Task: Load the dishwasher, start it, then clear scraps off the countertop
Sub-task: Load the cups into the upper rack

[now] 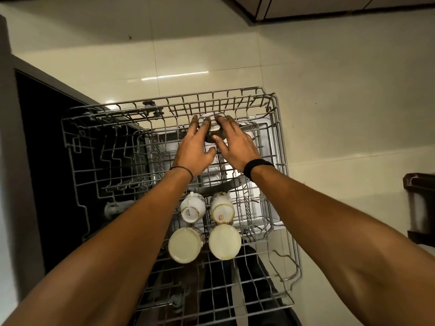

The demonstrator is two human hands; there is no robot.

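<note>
the grey wire rack (235, 93) stands pulled out of the dark dishwasher (47, 137) under my arms. four cups (222, 209) sit upside down in its near half. at the far end a small steel bowl (213, 128) lies between my hands: my right hand (235, 144) grips it with thumb and fingers, and my left hand (191, 151) presses straight fingers on its left side.

Fingers of the left hand (191, 149) and the right hand (235, 144) cover most of the bowl (213, 128), so its inside cannot be seen; the near end of the rack (280, 147) and both forearms run off the bottom edge; the dishwasher (47, 149) is too dark inside to make out; the red mark under one cup (222, 209) is too small to read; a dark object (421, 208) is cut by the right edge.
</note>
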